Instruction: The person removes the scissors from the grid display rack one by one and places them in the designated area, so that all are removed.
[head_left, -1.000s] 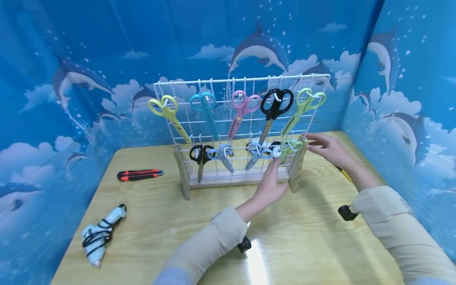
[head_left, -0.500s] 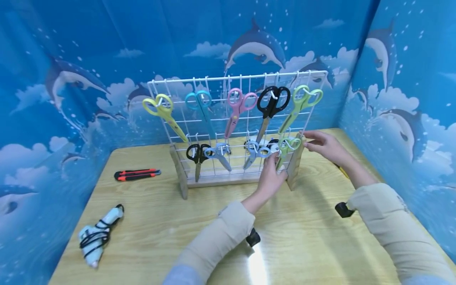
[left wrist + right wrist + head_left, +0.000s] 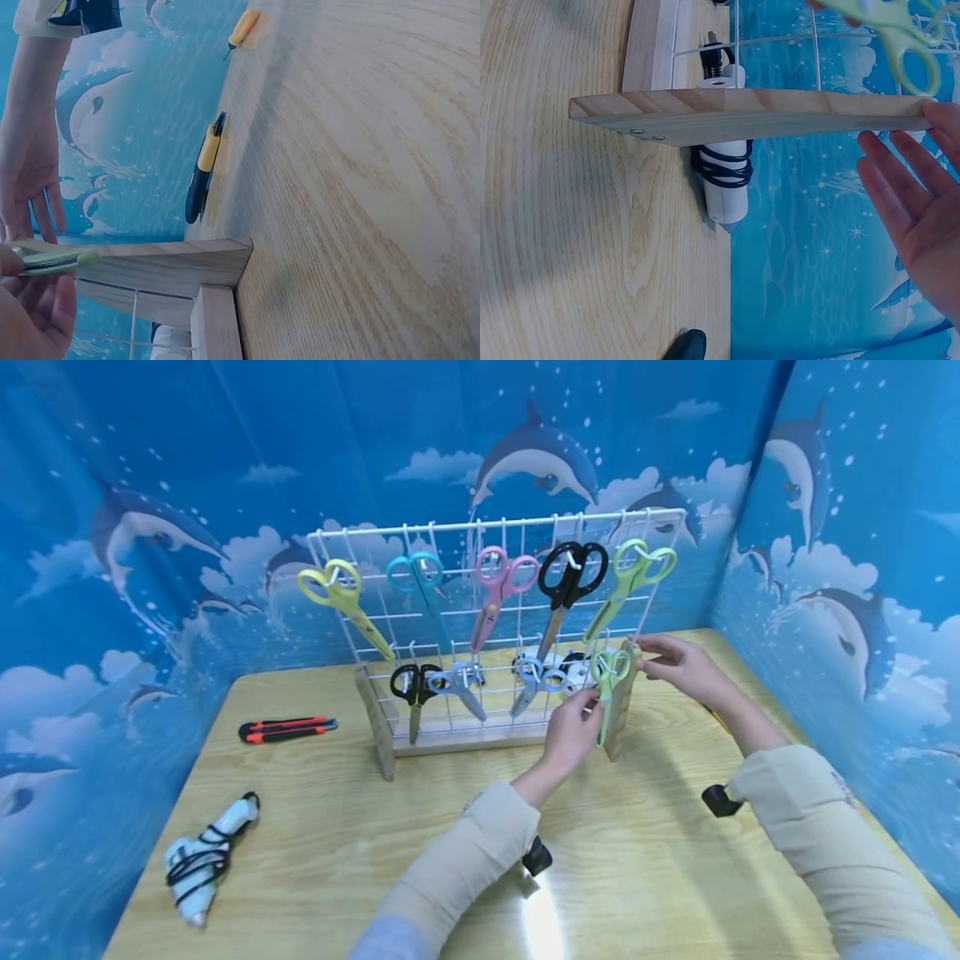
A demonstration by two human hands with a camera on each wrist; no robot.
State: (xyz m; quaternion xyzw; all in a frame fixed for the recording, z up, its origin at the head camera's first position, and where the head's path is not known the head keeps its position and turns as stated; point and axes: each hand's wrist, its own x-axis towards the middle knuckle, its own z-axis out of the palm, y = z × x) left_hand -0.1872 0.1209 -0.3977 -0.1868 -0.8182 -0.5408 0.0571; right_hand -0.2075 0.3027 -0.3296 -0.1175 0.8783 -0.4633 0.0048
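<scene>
Beige forearm sleeves (image 3: 465, 860), pale blue fabric (image 3: 397, 935) higher up, small black blocks (image 3: 537, 856) near the cuffs (image 3: 513, 818), bare hands (image 3: 567, 735)

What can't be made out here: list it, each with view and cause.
Head: parts of the white tool, behind the wire rack and hanging scissors.
Left wrist: one end of the held green scissors, covered by the left hand.
Right wrist: the rest of the black object, cut off by the bottom edge.

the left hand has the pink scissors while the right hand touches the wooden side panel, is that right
Wrong scissors: the left hand holds the lower green scissors, the head view shows; the pink scissors hang on the rack. The right hand does touch the wooden side panel.
</scene>
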